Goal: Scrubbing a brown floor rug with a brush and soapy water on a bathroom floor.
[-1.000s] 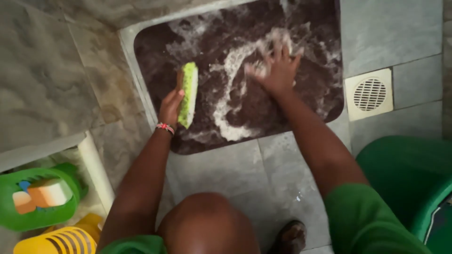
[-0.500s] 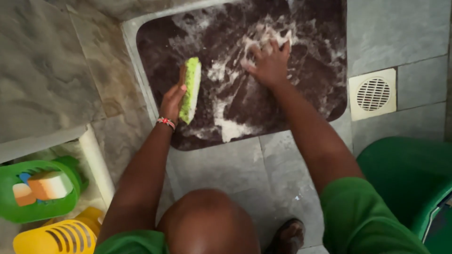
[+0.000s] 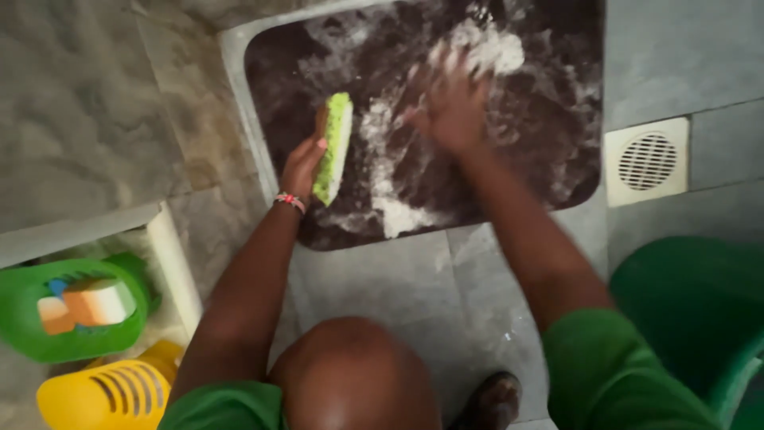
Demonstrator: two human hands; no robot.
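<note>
A dark brown mat (image 3: 557,135) lies on the tiled floor, streaked with white soap foam (image 3: 398,211). My left hand (image 3: 302,169) grips a scrub brush with green bristles (image 3: 335,146), held on its edge over the mat's left part. My right hand (image 3: 450,103) is spread flat on the foamy middle of the mat, blurred, with nothing in it. My knee (image 3: 354,370) shows at the bottom centre.
A square floor drain with a white grille (image 3: 646,162) sits right of the mat. A green basin (image 3: 700,310) stands at the lower right. At the lower left are a green basket (image 3: 32,334) holding soap bars and a yellow slotted container (image 3: 111,394), beside a white ledge (image 3: 175,263).
My right hand has rubbed across the mat, smearing the foam upward and to the right. The brush in my left hand has stayed nearly still. The view has shifted a little to the left.
</note>
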